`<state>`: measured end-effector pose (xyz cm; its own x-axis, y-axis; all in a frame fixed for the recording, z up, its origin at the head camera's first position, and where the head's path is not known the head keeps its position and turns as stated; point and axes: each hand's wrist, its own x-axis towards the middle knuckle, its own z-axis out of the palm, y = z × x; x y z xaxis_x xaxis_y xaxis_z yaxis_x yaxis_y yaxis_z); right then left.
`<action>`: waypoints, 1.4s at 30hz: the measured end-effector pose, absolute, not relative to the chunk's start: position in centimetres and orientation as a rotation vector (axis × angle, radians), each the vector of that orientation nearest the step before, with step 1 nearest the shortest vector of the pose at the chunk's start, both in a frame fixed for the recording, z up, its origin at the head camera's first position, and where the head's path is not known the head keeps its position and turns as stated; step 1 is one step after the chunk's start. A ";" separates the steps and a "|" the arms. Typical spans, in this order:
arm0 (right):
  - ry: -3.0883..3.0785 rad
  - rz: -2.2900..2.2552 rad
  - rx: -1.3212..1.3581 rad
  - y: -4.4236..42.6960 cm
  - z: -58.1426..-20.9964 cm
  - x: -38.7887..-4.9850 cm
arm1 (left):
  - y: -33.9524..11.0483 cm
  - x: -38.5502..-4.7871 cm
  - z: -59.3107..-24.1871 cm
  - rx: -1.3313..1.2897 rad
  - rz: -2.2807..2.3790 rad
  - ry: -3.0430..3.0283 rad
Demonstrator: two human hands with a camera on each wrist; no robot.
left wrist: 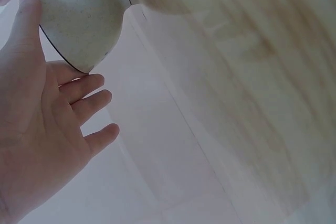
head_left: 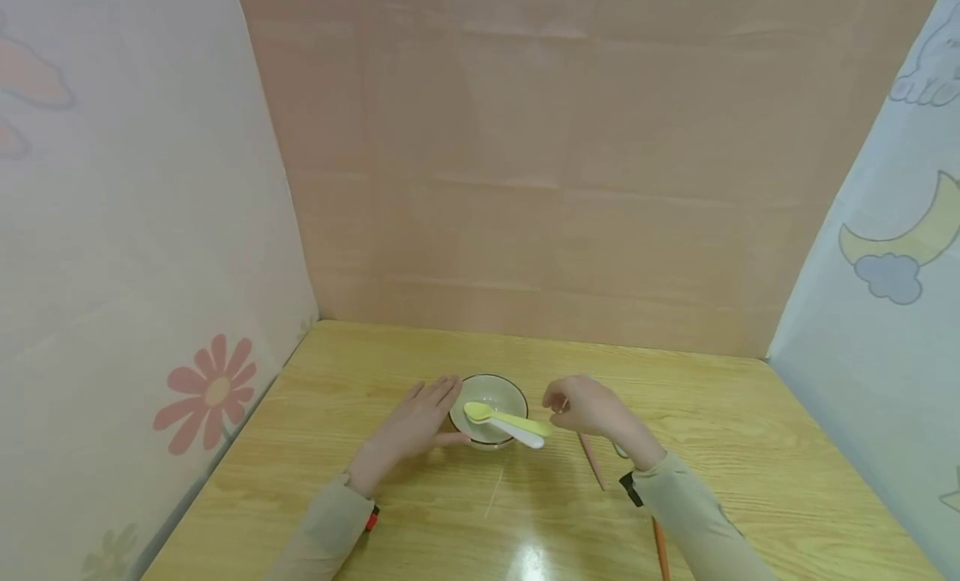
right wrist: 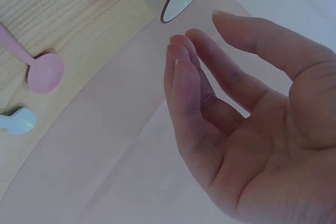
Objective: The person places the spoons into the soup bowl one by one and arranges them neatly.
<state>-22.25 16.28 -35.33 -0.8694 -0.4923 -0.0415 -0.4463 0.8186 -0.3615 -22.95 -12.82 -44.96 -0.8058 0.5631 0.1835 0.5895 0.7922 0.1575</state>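
A cream bowl [head_left: 491, 387] with a dark rim stands on the table. My left hand [head_left: 412, 424] holds its left side, the thumb at the near rim and the fingers along the far side; the left wrist view shows this grip on the bowl [left wrist: 79, 19]. A yellow spoon [head_left: 517, 421] and a white-handled utensil [head_left: 525, 437] lean in the bowl, handles over its right rim. Just right of these handles hovers my right hand [head_left: 592, 406], with bent fingers and nothing between thumb and fingertips in the right wrist view.
Right of the bowl lie a pink spoon [right wrist: 46, 72] and a light blue utensil [right wrist: 20, 120], partly out of view. An orange stick-like handle [head_left: 661, 552] lies under the right forearm. Papered walls enclose the wooden table [head_left: 450, 514] at left, back and right.
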 end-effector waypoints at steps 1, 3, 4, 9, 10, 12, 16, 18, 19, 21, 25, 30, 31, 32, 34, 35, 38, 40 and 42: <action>2.868 -0.527 -0.742 16.4 -35.3 -22.2 | -12.8 -23.0 -45.0 -0.924 -0.309 -2.851; 2.868 -0.531 -0.745 16.6 -35.4 -22.1 | -12.8 -22.9 -45.0 -0.926 -0.310 -2.851; 2.867 -0.534 -0.749 16.8 -35.4 -22.1 | -12.8 -22.9 -45.1 -0.927 -0.308 -2.850; 2.869 -0.542 -0.783 17.4 -35.6 -21.9 | -12.8 -23.0 -45.2 -0.922 -0.317 -2.845; 2.869 -0.547 -0.792 17.5 -35.6 -21.9 | -12.8 -23.0 -45.2 -0.921 -0.322 -2.847; 2.868 -0.554 -0.798 17.7 -35.6 -21.8 | -12.9 -23.0 -45.1 -0.916 -0.329 -2.850; 2.862 -0.565 -0.790 18.0 -35.6 -21.7 | -12.9 -23.0 -45.1 -0.912 -0.333 -2.854; 2.858 -0.570 -0.780 18.1 -35.6 -21.6 | -12.9 -23.0 -45.1 -0.910 -0.328 -2.857; 2.857 -0.573 -0.777 18.2 -35.6 -21.6 | -12.9 -23.0 -45.1 -0.910 -0.324 -2.859; 2.857 -0.580 -0.765 18.4 -35.6 -21.4 | -12.9 -23.0 -45.1 -0.910 -0.316 -2.863; 2.862 -0.607 -0.724 18.7 -35.5 -21.1 | -12.9 -23.0 -45.1 -0.910 -0.315 -2.869; 2.865 -0.622 -0.653 19.1 -35.4 -20.7 | -12.9 -23.0 -45.0 -0.912 -0.337 -2.873; 2.867 -0.620 -0.648 19.2 -35.4 -20.6 | -12.9 -23.0 -45.0 -0.913 -0.340 -2.873; 2.869 -0.624 -0.647 19.4 -35.5 -20.6 | -12.9 -23.0 -45.0 -0.915 -0.341 -2.873; 2.878 -0.627 -0.656 19.6 -35.6 -20.5 | -12.9 -22.9 -45.0 -0.917 -0.347 -2.871; 2.879 -0.632 -0.659 19.7 -35.7 -20.4 | -12.9 -22.9 -44.9 -0.918 -0.348 -2.871; 2.876 -0.649 -0.672 20.0 -35.8 -20.2 | -12.9 -22.8 -44.9 -0.919 -0.345 -2.869; 2.868 -0.660 -0.660 20.2 -35.9 -20.0 | -12.9 -22.8 -44.9 -0.921 -0.342 -2.868; 2.855 -0.683 -0.633 20.4 -35.9 -19.8 | -12.9 -22.9 -44.9 -0.923 -0.331 -2.869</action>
<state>-19.80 20.35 -35.93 -0.9019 -0.4304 -0.0360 -0.3675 0.8086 -0.4595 -22.86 -12.93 -44.94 -0.8092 0.5625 0.1698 0.5864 0.7914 0.1726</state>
